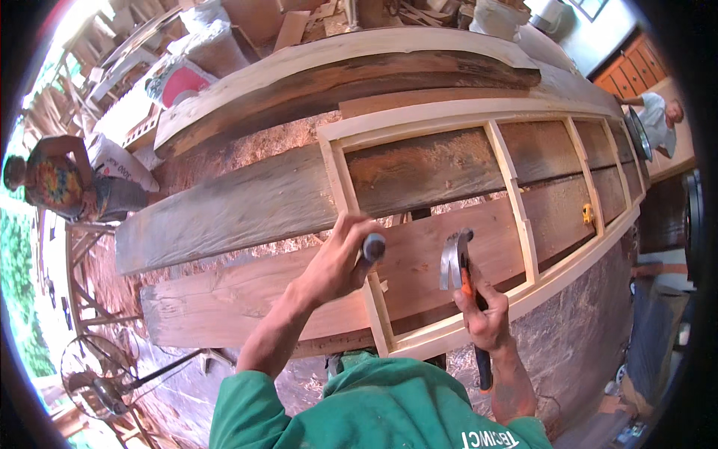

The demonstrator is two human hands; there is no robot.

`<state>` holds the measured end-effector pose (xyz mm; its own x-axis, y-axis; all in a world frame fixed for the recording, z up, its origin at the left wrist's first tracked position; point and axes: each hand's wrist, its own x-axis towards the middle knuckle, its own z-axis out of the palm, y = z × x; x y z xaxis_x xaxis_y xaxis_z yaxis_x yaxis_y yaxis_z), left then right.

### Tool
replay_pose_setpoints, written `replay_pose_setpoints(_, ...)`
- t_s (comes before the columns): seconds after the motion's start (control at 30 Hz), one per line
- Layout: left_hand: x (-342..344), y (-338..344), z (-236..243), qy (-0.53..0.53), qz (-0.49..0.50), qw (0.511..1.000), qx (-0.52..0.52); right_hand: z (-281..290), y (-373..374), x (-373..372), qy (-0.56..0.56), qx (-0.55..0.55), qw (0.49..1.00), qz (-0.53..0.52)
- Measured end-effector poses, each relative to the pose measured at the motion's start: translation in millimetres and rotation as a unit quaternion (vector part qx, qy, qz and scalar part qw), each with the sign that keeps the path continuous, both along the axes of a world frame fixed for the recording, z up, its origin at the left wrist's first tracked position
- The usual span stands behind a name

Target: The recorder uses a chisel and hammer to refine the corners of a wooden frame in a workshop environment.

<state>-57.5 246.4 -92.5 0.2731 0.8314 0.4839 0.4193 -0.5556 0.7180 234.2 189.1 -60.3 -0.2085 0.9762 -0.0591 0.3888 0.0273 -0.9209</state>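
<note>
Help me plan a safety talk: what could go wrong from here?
A stray swing of the hammer in the right hand could strike the left hand, which grips a tool handle near its exposed end. Blows might crack the slim crosspieces of the wooden frame, or shake the yellow tape measure resting against it.

White lettering stands on the green shirt (pixel 359 411) at the lower edge of the frame, right of centre; it appears upside down and sits close to the border. Dark printed characters, small and slanting, mark the pale sack (pixel 123 163) at the left of the frame.
</note>
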Motion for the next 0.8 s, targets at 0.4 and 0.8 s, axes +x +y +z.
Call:
replay_pose_setpoints(0.4,49,-29,-77,0.046,-0.149,0.985,0.067,-24,-59,13,-0.004,0.012,0.997,-0.070)
replay_pose_setpoints(0.8,33,7,-53,-0.305,0.040,0.941,-0.143,-7,-45,-3,-0.035,0.071,0.997,0.018)
